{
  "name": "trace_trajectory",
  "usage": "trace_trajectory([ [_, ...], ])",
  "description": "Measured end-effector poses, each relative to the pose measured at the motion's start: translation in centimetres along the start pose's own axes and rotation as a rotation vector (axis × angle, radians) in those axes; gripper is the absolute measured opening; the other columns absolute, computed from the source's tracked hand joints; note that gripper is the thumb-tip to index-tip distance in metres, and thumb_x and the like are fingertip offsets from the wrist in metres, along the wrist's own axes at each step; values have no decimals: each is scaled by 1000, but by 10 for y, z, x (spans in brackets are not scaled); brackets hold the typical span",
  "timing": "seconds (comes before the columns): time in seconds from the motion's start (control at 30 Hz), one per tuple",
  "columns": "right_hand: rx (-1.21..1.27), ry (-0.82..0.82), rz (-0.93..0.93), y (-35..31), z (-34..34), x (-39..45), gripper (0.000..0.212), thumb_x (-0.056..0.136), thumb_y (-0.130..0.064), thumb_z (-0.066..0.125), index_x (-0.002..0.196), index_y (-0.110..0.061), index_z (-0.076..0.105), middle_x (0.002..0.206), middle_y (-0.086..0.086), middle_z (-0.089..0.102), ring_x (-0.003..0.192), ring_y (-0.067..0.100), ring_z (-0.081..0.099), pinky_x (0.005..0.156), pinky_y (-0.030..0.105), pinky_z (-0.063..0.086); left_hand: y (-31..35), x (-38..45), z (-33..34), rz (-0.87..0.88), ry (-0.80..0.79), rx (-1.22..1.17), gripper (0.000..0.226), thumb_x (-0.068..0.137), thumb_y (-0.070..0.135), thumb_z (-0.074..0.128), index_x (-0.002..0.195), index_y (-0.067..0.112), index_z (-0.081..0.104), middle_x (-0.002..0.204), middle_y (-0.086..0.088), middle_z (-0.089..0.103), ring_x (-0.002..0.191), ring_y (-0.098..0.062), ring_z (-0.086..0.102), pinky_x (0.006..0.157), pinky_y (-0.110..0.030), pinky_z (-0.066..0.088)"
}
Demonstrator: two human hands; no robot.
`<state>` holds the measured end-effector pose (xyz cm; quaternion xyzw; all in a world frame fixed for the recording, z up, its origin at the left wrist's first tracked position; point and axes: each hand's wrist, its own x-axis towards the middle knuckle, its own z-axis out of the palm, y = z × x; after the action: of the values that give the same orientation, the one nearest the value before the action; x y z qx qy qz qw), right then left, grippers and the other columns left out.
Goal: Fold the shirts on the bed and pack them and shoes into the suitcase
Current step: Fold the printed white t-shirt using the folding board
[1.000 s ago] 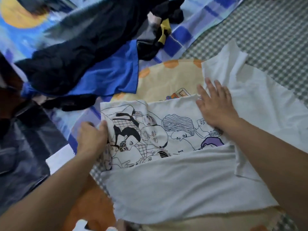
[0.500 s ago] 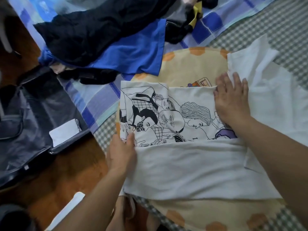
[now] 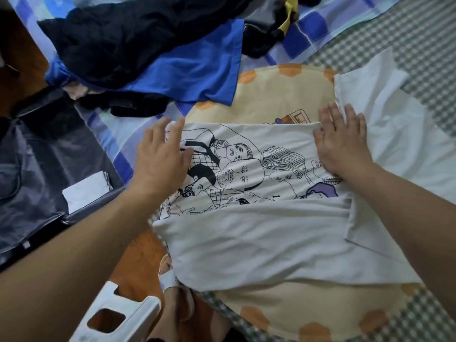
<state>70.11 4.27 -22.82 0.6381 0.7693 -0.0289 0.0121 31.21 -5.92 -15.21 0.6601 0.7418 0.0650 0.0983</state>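
A white shirt (image 3: 246, 243) with a black line drawing of faces lies partly folded on the bed, its near side laid over the print. My left hand (image 3: 160, 159) hovers or rests with spread fingers at the shirt's left edge, holding nothing. My right hand (image 3: 343, 141) lies flat, fingers apart, on the shirt's upper right, near a loose sleeve (image 3: 370, 85). An open dark suitcase (image 3: 37, 169) lies on the floor at the left, with a white folded item (image 3: 86, 188) inside.
A heap of dark and blue clothes (image 3: 148, 50) lies at the back of the bed on a blue checked sheet (image 3: 308, 28). A cream pillow with orange spots (image 3: 271, 95) is under the shirt. A white plastic stool (image 3: 116, 314) and my sandalled foot (image 3: 172, 287) are on the wooden floor.
My left hand has let go of the shirt's near left edge and moved up to the printed part, fingers spread. My right hand stays flat on the shirt. The view has shifted slightly.
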Motion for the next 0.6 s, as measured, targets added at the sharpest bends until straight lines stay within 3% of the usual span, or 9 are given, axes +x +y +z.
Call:
trace_trajectory([
  [0.03, 25, 15, 16, -1, -2, -1, 60, 105, -44, 25, 159, -18, 23, 166, 11, 19, 151, 39, 15, 122, 56, 7, 3, 9, 1, -65, -37, -19, 61, 99, 38, 57, 151, 14, 37, 150, -19, 35, 135, -40, 34, 112, -51, 30],
  [0.1, 102, 104, 83, -4, -9, -11, 59, 104, -40, 36, 157, -15, 28, 164, 17, 21, 149, 41, 20, 122, 54, 11, 8, 7, -1, -364, -16, -203, 57, 101, 42, 52, 148, 13, 39, 148, -17, 36, 136, -35, 34, 114, -45, 27],
  [0.2, 245, 319, 189, -20, -27, -72, 47, 102, -24, 49, 144, -4, 47, 151, 25, 40, 136, 42, 39, 117, 49, 27, 0, -54, 8, -762, 101, -589, 46, 101, 47, 47, 128, 10, 50, 131, -15, 47, 119, -31, 49, 100, -39, 37],
  [0.3, 484, 302, 608, -30, -51, -182, 38, 92, -11, 60, 129, -4, 56, 135, 22, 48, 123, 36, 44, 108, 45, 35, -2, -150, 25, -976, -52, -852, 61, 93, 65, 47, 128, 15, 47, 126, -10, 56, 116, -30, 56, 91, -43, 47],
  [0.37, 634, 263, 1099, -17, -61, -248, 40, 92, -19, 61, 129, -4, 54, 134, 22, 48, 121, 36, 49, 103, 40, 40, 1, -193, 33, -1015, -226, -921, 63, 95, 62, 53, 136, 15, 45, 126, -8, 58, 118, -29, 57, 95, -45, 49],
  [0.43, 825, 268, 1509, 6, -67, -285, 55, 88, -37, 62, 130, -4, 52, 124, 17, 57, 106, 32, 61, 84, 37, 51, 3, -211, 40, -958, -354, -855, 65, 91, 60, 62, 128, 8, 52, 118, -11, 63, 112, -32, 62, 98, -48, 48],
  [0.5, 1128, 336, 1688, 39, -70, -284, 50, 90, -42, 69, 125, -9, 56, 110, 9, 65, 86, 26, 67, 61, 33, 56, 4, -215, 42, -949, -446, -878, 52, 90, 52, 67, 112, 4, 63, 107, -17, 71, 96, -32, 68, 88, -49, 52],
  [0.6, 1527, 406, 1702, 96, -63, -256, 40, 87, -31, 78, 122, -18, 63, 118, 7, 71, 101, 28, 70, 66, 38, 60, 3, -217, 36, -1041, -502, -1041, 34, 95, 33, 69, 114, 4, 68, 109, -16, 75, 99, -31, 72, 95, -50, 55],
])
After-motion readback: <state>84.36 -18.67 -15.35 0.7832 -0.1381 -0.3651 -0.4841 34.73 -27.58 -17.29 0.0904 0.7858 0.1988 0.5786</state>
